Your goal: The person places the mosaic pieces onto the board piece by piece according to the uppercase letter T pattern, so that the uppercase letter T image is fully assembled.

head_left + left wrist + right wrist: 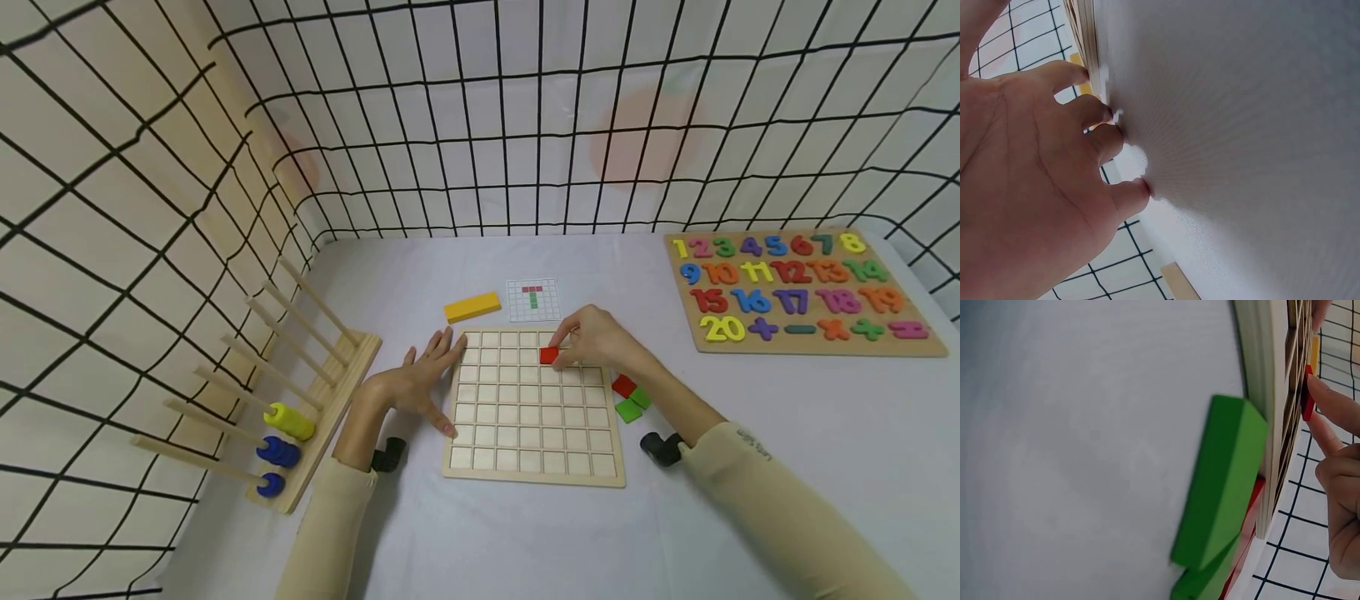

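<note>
Here, right hand (pixel 594 335) pinching red tile (pixel 549 356) partly hides board (pixel 530 414).

Reaches forward with the left forearm (pixel 357 437) and right forearm (pixel 675 393), both partly sleeved. Spreads the left hand (pixel 410 386) wide, with palm (pixel 1029 178) downward and thumb (pixel 437 419) apart from the fingers (pixel 455 348). Points the right hand (pixel 594 335) inward, pinching between thumb and finger, with other fingers curled.
</note>
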Demonstrator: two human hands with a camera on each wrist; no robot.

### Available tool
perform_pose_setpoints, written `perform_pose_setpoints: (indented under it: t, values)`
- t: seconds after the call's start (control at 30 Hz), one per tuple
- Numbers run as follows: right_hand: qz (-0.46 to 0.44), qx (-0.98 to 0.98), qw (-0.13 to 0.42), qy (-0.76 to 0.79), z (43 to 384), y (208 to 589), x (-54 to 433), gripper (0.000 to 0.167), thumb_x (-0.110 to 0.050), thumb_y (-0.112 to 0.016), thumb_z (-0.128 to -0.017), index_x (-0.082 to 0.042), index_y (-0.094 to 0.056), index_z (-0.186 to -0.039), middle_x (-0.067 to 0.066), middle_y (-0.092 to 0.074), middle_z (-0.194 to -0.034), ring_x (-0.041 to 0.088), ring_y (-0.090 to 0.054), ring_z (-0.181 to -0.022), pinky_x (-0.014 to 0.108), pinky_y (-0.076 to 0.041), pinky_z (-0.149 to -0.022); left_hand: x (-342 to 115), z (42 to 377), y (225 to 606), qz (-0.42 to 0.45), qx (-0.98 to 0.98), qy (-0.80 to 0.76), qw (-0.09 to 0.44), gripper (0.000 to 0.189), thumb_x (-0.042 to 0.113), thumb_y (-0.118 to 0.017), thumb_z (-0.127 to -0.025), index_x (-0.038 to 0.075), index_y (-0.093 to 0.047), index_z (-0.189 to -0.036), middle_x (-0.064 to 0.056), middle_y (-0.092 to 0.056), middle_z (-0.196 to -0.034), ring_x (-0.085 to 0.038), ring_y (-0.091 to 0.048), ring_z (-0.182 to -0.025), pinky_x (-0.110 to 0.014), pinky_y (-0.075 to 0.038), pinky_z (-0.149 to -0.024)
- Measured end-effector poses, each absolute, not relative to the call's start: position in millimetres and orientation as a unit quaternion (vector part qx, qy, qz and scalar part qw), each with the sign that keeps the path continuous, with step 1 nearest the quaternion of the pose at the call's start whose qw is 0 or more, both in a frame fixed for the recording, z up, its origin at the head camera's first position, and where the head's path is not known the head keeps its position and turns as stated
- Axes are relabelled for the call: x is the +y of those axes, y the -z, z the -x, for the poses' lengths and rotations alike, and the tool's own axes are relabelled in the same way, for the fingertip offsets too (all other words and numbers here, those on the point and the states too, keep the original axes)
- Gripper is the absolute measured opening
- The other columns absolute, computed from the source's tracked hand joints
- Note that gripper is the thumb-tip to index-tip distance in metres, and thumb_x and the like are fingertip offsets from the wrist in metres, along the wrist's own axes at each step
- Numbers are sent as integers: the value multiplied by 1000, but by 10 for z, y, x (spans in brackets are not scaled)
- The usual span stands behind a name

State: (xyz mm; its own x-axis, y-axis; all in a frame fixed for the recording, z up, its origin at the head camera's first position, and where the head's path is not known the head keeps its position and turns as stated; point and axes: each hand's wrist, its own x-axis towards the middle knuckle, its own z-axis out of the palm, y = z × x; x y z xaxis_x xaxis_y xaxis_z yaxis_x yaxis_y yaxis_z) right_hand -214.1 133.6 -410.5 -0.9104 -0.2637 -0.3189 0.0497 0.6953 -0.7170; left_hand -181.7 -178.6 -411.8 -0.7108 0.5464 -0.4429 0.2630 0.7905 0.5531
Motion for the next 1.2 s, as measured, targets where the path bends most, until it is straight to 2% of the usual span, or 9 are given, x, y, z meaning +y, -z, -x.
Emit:
perform_pose_setpoints:
  t: [0.1, 0.2, 0.27, 0.37, 0.43, 0.5, 0.87, 1.1, 1.2]
  values:
    - [64, 900, 198, 384, 2135, 4099, 1323, 25, -10, -91, -75, -4, -80, -97, 5, -44, -82, 20, -42, -77, 26, -30, -58, -1783, 1815, 4114, -226, 895, -231, 307, 145, 31, -97, -69, 13, 9, -167, -14, 27, -170, -31, 25, -159, -62, 15, -127]
    - [64, 901, 194, 383, 2133, 4108, 1319, 24, -10, -91, -76, -5, -80, -97, 9, -50, -92, 23, -44, -88, 29, -34, -63, -1781, 1816, 4113, -224, 895, -232, 308, 145, 31, -97, -69, 14, 9, -166, -14, 27, -170, -31, 25, -159, -62, 15, -127]
    - [62, 903, 190, 381, 2132, 4120, 1325, 24, -12, -91, -76, -6, -81, -98, 14, -58, -104, 26, -47, -99, 33, -41, -72, -1780, 1813, 4110, -222, 895, -233, 309, 145, 31, -97, -69, 14, 9, -167, -13, 27, -170, -31, 25, -159, -62, 15, -127]
    - [57, 902, 188, 384, 2139, 4147, 1340, 25, -13, -90, -76, -7, -81, -99, 20, -63, -127, 32, -49, -117, 46, -48, -93, -1781, 1812, 4108, -221, 895, -234, 310, 145, 31, -97, -69, 14, 8, -167, -13, 27, -170, -30, 25, -159, -62, 15, -127]
    - [55, 902, 186, 385, 2143, 4162, 1347, 25, -14, -90, -76, -8, -82, -99, 21, -61, -140, 36, -48, -128, 56, -45, -107, -1785, 1811, 4110, -220, 894, -235, 311, 145, 30, -97, -68, 14, 8, -167, -12, 27, -170, -30, 25, -159, -61, 16, -127]
    - [53, 901, 186, 389, 2148, 4172, 1350, 26, -14, -91, -76, -8, -82, -99, 22, -59, -144, 39, -47, -133, 62, -41, -113, -1791, 1815, 4116, -221, 894, -234, 312, 145, 30, -97, -69, 14, 8, -167, -12, 27, -170, -29, 26, -159, -61, 16, -127]
    - [28, 893, 194, 406, 2141, 4196, 1359, 28, -16, -91, -75, -8, -83, -101, 22, -58, -146, 39, -45, -137, 63, -36, -118, -1804, 1814, 4138, -222, 895, -235, 308, 145, 31, -98, -68, 14, 7, -167, -12, 26, -171, -29, 25, -160, -61, 15, -128]
    - [24, 894, 194, 403, 2149, 4206, 1367, 29, -19, -92, -75, -10, -83, -101, 21, -58, -147, 38, -46, -134, 61, -39, -116, -1806, 1829, 4144, -226, 895, -232, 308, 145, 32, -97, -69, 14, 8, -167, -13, 27, -170, -30, 25, -159, -62, 15, -127]
    - [21, 889, 203, 410, 2161, 4216, 1380, 30, -20, -92, -75, -11, -83, -102, 21, -54, -151, 41, -44, -141, 63, -36, -119, -1801, 1831, 4136, -226, 895, -229, 310, 145, 33, -97, -69, 15, 9, -167, -11, 28, -170, -29, 26, -159, -60, 16, -128]
